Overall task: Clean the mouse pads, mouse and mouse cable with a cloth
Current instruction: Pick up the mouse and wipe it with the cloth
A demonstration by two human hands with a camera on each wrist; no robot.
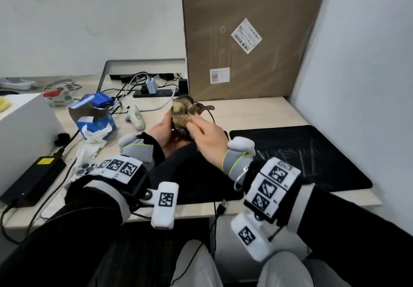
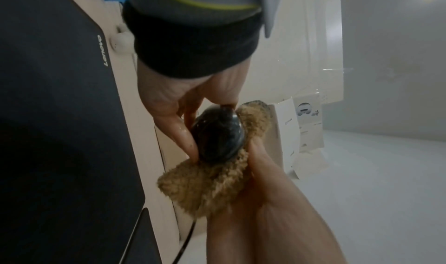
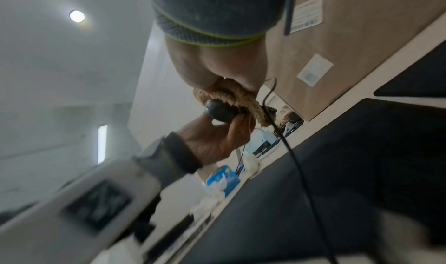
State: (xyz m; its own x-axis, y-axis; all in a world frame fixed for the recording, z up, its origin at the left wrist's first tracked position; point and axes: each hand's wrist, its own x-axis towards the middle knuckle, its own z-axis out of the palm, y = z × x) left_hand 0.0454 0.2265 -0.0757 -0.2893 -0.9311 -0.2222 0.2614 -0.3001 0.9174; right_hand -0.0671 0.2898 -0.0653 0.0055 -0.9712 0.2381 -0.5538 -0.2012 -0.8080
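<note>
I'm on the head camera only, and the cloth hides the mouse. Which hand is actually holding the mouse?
Observer: The left wrist view shows the left hand pinching the mouse by its sides.
Operator: And the cloth?
Observer: The right hand holds the cloth cupped around the mouse's far side.
Operator: Where's the cable?
Observer: In the right wrist view, the cable trails down from the mouse in front of the dark mouse pad.

The word "Lenovo" is printed in pale letters along the edge of a black mouse pad, seen in the left wrist view. Barcodes are carried on two white labels on the cardboard box, but their print cannot be read.
</note>
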